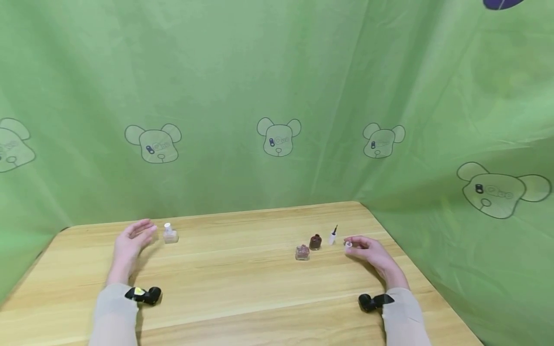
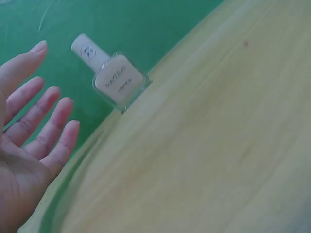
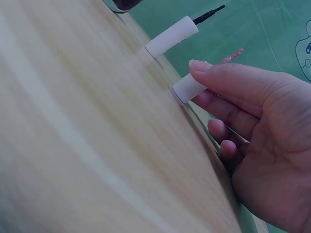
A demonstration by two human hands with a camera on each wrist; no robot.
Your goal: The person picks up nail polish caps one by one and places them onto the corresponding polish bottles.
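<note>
My right hand (image 1: 368,251) pinches a white nail polish cap (image 3: 188,88) between thumb and fingers. The cap stands upright at the tabletop, its pink glittery brush (image 3: 234,56) pointing up. Just left of it another white cap (image 1: 332,238) stands with a dark brush upward. Two uncapped nail polish bottles are further left: a dark red one (image 1: 315,242) and a pink glittery one (image 1: 302,253). Over on the far left my left hand (image 1: 133,240) holds nothing, fingers loosely spread beside a capped pale pink nail polish bottle (image 2: 119,80).
The wooden table (image 1: 233,278) ends at a back edge close behind the bottles. Green curtains (image 1: 216,96) with bear-face prints hang behind it and along the right side.
</note>
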